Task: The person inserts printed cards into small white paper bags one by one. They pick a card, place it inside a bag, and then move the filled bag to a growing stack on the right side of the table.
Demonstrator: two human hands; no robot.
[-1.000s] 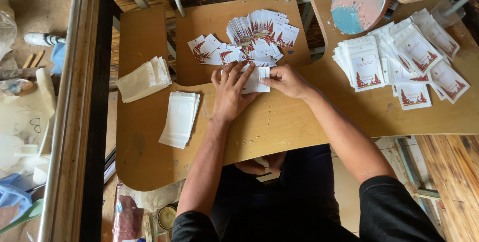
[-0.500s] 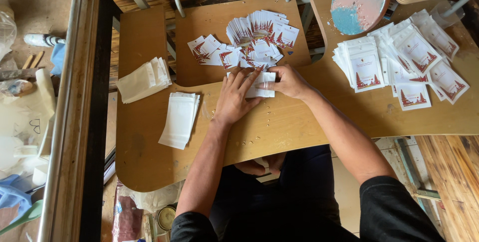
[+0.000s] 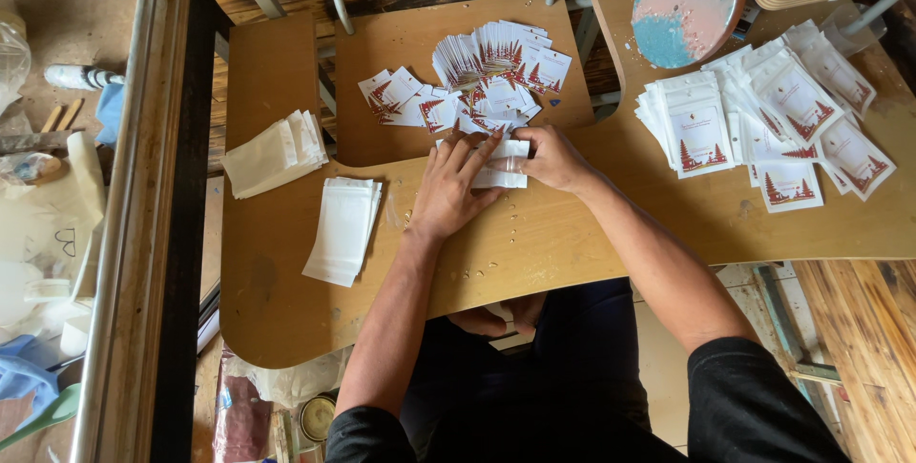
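wooden work table (image 3: 572,234): light brown, occupies most of the view, with a raised board at the far middle. a person in a black top sits at its near edge, both forearms laid across it.

round disc (image 3: 687,0): pink and blue, lies at the far right of the table.

printed pouches (image 3: 763,110): a spread of white packets with red tree motifs, on the right side of the table, well apart from the hands.

blank pouches (image 3: 343,229): a neat white stack on the left part of the table, near the left forearm. a second fanned pile of cream sheets (image 3: 277,153) lies just beyond it.

small printed cards (image 3: 477,81): a loose heap, white with red tree motifs, on the raised board just beyond the fingertips.

left hand (image 3: 453,186): palm down, fingers extended and pressed flat on the left part of a white pouch (image 3: 506,162); not clenched.

right hand (image 3: 549,157): fingers curled, pinching the right edge of the same pouch.

the white pouch lies flat on the table at the near edge of the raised board, between the two hands and touching both, just in front of the card heap.
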